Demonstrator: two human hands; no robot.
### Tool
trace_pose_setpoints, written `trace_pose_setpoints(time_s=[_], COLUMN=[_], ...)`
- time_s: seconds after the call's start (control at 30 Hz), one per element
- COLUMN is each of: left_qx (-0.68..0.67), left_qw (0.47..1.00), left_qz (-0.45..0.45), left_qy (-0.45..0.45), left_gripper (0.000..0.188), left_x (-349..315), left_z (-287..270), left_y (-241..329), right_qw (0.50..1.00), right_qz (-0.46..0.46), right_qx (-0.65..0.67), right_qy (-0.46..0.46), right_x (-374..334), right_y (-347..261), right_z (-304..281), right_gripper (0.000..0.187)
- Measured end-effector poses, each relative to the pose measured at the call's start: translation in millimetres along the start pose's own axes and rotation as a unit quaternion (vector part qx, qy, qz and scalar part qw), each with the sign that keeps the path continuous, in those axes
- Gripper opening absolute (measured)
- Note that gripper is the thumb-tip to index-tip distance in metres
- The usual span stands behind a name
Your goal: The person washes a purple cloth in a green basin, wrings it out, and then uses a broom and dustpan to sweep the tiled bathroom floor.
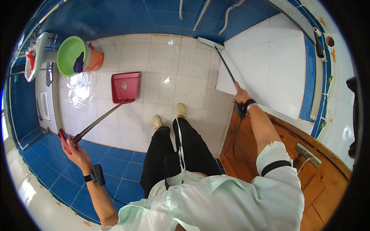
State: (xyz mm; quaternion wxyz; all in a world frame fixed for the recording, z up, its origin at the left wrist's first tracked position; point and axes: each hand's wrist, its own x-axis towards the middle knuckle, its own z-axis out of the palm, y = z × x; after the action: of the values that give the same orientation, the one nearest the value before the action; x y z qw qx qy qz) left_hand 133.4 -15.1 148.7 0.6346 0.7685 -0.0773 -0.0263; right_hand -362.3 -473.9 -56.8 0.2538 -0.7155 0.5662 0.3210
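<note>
My left hand [75, 151] grips the red end of a long handle that runs down to a red dustpan [126, 86] resting on the white tiled floor, with a small pile of debris in it. My right hand [242, 95] holds the dark shaft of a long-handled brush whose pale head [211, 42] sits at the foot of the white tiled wall. My feet in pale shoes [169, 116] stand between the two tools. Both wrists wear dark bands.
An orange bucket with a green basin [72, 56] on top, holding a purple cloth, stands at the far left corner. A wet, shiny patch of floor [79, 90] lies beside it. A wooden door [308, 161] is at my right. Blue tiled walls surround the floor.
</note>
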Motion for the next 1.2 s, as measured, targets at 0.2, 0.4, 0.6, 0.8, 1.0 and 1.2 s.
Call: trace_pose_setpoints(time_s=[0.2, 0.4, 0.6, 0.8, 1.0, 1.2], left_qx=[0.049, 0.068, 0.050, 0.047, 0.057, 0.063], left_qw=[0.998, 0.989, 0.972, 0.977, 0.979, 0.985], left_qz=[0.001, -0.055, -0.117, -0.117, -0.099, -0.076], left_qy=[0.042, 0.120, 0.199, 0.170, 0.170, 0.141], left_gripper=[0.053, 0.053, 0.053, 0.051, 0.055, 0.053], left_x=[-1.5, -10.4, -27.6, -29.1, -22.6, -18.8], left_z=[-74.5, -166.0, -231.9, -248.4, -235.0, -240.2], left_y=[-39.4, -69.0, -89.7, -96.0, -89.6, -93.1], right_qw=[0.940, 0.927, 0.999, 0.990, 0.983, 0.999], right_qz=[0.032, 0.037, -0.010, 0.029, 0.003, -0.009], right_qx=[0.257, 0.320, -0.040, 0.034, 0.107, -0.024], right_qy=[-0.220, -0.190, -0.023, -0.134, -0.148, -0.031], right_x=[-130.2, -191.9, -57.9, -36.0, -124.8, -35.2], right_y=[21.8, -2.2, -29.9, -9.5, 16.9, -9.6], right_z=[22.8, -12.9, 10.4, 7.4, -35.2, -14.3], right_gripper=[0.076, 0.069, 0.077, 0.078, 0.073, 0.079])
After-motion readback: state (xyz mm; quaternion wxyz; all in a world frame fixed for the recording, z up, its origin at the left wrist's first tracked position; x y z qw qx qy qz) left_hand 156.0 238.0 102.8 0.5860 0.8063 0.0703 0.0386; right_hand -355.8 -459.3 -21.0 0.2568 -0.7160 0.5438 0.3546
